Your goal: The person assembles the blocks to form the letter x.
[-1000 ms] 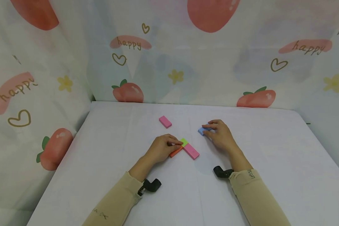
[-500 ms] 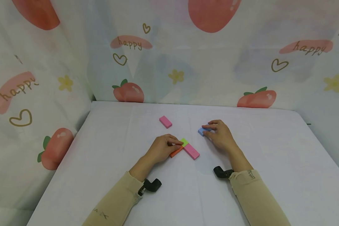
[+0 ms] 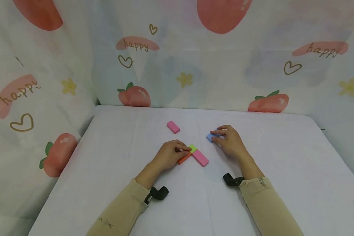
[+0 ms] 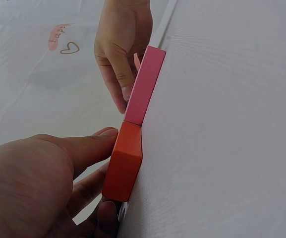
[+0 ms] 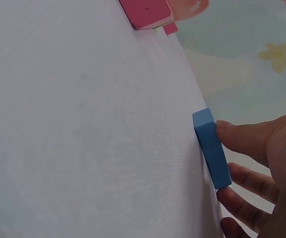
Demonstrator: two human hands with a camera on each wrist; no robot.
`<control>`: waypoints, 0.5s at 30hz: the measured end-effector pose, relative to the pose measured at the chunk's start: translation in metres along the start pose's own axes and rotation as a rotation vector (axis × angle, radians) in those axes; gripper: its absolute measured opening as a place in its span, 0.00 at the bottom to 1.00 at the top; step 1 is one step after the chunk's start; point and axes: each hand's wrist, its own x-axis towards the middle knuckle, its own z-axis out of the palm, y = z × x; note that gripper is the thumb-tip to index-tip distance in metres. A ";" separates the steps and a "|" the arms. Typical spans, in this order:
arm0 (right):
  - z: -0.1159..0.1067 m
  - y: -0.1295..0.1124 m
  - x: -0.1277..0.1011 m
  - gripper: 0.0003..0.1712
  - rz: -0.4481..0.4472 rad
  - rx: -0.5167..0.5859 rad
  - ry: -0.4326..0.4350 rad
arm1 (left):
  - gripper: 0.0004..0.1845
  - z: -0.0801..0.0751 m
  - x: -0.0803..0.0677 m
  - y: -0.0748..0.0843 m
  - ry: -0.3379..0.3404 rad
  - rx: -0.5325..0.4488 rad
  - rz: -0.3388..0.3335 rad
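On the white table my left hand (image 3: 180, 152) pinches the end of an orange block (image 3: 183, 159) between thumb and fingers. That block lies against a green block (image 3: 192, 148) and a pink block (image 3: 200, 158), which lie end to end. The left wrist view shows the orange block (image 4: 125, 161) flat on the cloth, meeting the pink block (image 4: 143, 87). Further right, my right hand (image 3: 215, 135) grips a blue block (image 3: 209, 137) lying on the table. In the right wrist view my fingertips (image 5: 242, 139) lie against the far side of the blue block (image 5: 211, 148).
A second pink block (image 3: 173, 127) lies alone toward the back of the table (image 3: 283, 157). Curtains printed with strawberries (image 3: 177, 65) close the back and both sides. Black wrist cameras (image 3: 158, 193) sit on both beige sleeves.
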 end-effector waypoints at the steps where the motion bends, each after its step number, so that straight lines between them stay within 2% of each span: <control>1: 0.000 0.000 0.000 0.19 0.002 0.000 -0.001 | 0.09 0.000 0.000 0.000 -0.001 0.001 0.000; 15: 0.000 -0.003 -0.001 0.18 -0.008 0.004 -0.004 | 0.08 0.000 0.001 -0.001 0.001 0.007 -0.003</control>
